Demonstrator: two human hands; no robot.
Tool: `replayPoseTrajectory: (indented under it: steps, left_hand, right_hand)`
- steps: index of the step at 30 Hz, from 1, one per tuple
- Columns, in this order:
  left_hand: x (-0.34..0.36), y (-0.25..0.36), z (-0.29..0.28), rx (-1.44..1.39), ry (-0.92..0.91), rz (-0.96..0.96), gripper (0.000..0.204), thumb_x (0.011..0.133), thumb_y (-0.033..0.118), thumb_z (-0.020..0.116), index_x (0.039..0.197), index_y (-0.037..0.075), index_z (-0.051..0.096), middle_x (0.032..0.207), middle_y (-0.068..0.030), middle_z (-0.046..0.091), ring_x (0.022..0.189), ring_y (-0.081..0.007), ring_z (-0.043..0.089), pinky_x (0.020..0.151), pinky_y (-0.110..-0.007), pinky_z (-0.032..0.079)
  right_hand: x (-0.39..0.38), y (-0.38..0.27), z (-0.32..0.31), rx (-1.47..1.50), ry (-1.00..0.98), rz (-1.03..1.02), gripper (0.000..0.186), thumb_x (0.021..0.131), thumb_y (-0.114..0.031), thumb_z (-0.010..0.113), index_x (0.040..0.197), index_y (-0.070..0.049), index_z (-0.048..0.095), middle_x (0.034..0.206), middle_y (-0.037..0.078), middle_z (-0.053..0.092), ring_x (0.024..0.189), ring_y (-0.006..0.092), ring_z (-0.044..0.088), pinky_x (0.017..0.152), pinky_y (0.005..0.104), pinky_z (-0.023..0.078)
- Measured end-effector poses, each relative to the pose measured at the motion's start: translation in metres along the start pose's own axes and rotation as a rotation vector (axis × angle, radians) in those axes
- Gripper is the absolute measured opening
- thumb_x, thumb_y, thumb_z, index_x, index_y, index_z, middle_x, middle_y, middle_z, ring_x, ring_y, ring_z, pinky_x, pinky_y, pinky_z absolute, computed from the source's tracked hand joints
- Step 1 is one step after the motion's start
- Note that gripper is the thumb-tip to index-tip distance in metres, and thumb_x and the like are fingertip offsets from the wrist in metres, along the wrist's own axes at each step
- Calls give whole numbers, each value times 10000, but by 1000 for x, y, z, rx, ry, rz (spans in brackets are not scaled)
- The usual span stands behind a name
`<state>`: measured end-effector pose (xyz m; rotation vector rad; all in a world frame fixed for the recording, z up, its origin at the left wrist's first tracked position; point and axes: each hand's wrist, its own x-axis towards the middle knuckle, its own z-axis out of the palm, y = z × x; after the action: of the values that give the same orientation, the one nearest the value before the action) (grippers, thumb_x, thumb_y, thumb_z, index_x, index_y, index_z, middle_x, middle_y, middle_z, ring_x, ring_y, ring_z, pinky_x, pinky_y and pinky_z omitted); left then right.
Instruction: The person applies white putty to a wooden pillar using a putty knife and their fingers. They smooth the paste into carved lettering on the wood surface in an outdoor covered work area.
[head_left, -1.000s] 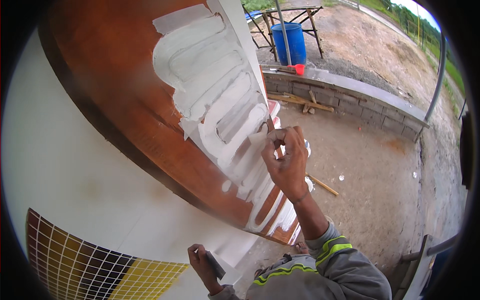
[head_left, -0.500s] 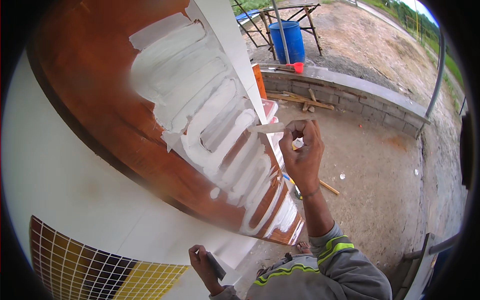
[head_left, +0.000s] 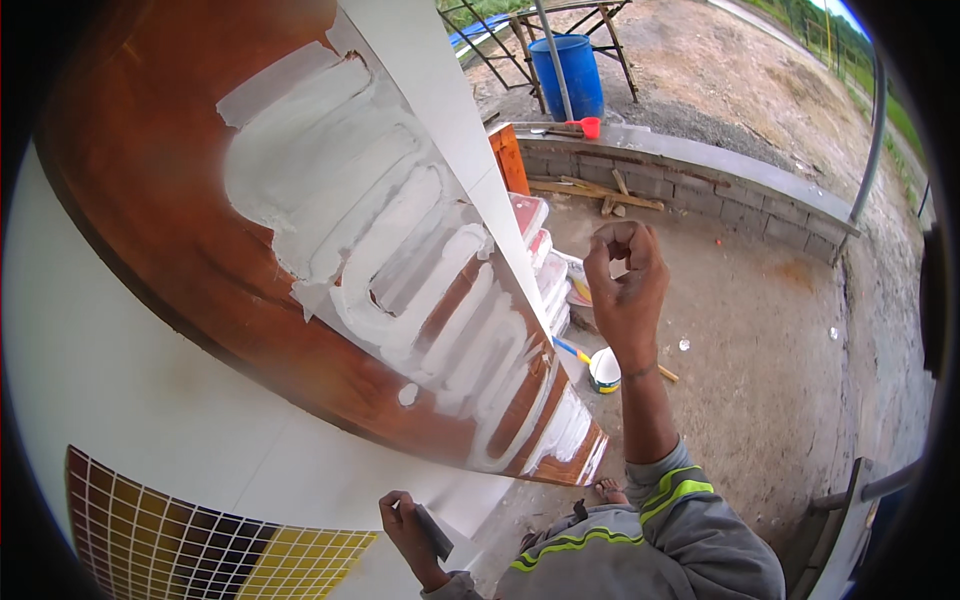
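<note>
A curved reddish-brown board (head_left: 200, 270) runs across the left, its middle and narrow lower end coated with wet-looking white paste (head_left: 320, 170) in streaks and ridges. My right hand (head_left: 630, 290) is raised to the right of the board, apart from it, thumb and index finger bent into a ring. What its fingers hold, if anything, does not show. Low down, beneath the board, my left hand (head_left: 400, 520) is closed round a dark grey flat plate (head_left: 434, 533), which stands tilted.
A white tub (head_left: 604, 370) and stacked white and red packs (head_left: 540, 250) stand on the concrete floor behind the board. Farther off are a low block wall (head_left: 690, 180), a red scoop (head_left: 590, 128) and a blue barrel (head_left: 567, 80). A mosaic panel (head_left: 200, 530) is at lower left.
My right hand has moved slightly right and up, away from the board. The pale thin strip between its fingers and the board no longer shows. The left hand has barely moved.
</note>
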<state>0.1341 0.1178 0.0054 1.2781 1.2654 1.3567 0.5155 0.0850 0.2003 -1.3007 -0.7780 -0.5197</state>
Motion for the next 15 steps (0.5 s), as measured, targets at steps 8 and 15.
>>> replayPoseTrajectory:
  steps: [8,15]
  left_hand:
    - [-3,-1,-2,88,93,-48,110,932,187,561,901,93,514,626,52,383,525,-44,353,499,-210,297]
    - [-20,4,-5,293,223,-90,150,927,218,556,927,69,537,753,13,461,667,-79,425,613,-247,380]
  right_hand:
    - [29,82,-76,-140,-330,93,61,823,-32,639,823,12,596,740,94,608,669,181,554,658,315,466]
    - [43,301,-202,-356,-715,577,159,821,-167,626,750,-27,597,636,17,576,575,89,519,508,268,400]
